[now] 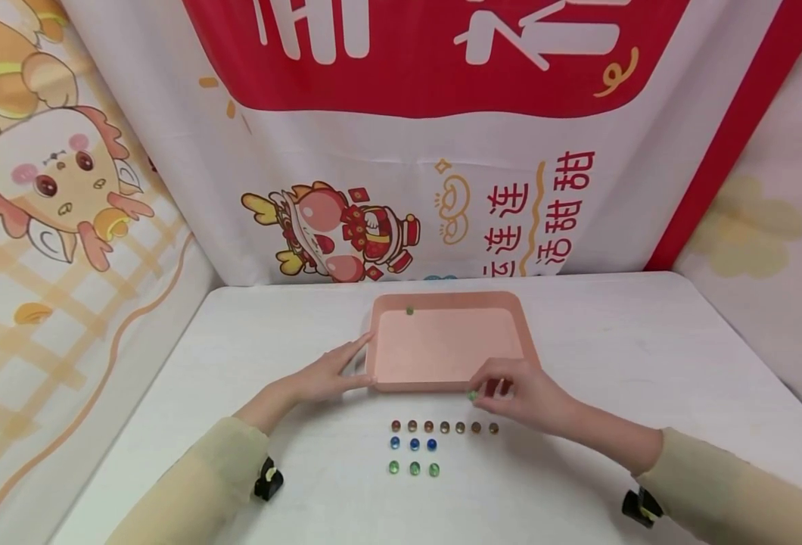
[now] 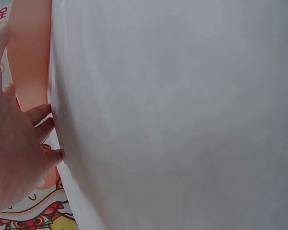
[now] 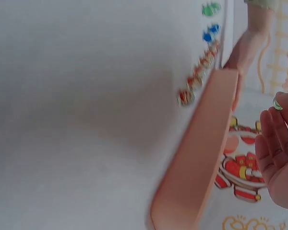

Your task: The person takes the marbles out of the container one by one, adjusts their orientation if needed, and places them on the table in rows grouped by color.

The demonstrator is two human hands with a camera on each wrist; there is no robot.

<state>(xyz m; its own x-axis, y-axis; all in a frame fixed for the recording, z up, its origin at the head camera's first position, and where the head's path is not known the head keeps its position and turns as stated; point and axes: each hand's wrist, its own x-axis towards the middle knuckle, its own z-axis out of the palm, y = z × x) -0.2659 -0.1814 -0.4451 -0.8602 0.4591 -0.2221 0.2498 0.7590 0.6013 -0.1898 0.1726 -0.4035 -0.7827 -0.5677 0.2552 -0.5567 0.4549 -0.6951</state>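
A pink tray (image 1: 442, 386) lies on the white table, with one green marble (image 1: 410, 310) at its far left inside. My left hand (image 1: 329, 376) touches the tray's left side, thumb and fingers spread; the left wrist view shows the same hand (image 2: 19, 139) at the tray's wall. Above the tray's near right edge, my right hand (image 1: 520, 390) pinches a green marble (image 3: 277, 104) between thumb and forefinger. Nearer to me stand rows of marbles: a row of several reddish and brown ones (image 1: 445, 427), three blue ones (image 1: 414, 444) and three green ones (image 1: 414, 469).
The white table (image 1: 292, 484) meets a printed cloth (image 1: 442, 136) hanging at the back. Patterned cloth walls (image 1: 67, 303) rise at left and right. Black wrist straps (image 1: 268, 480) sit on both sleeves.
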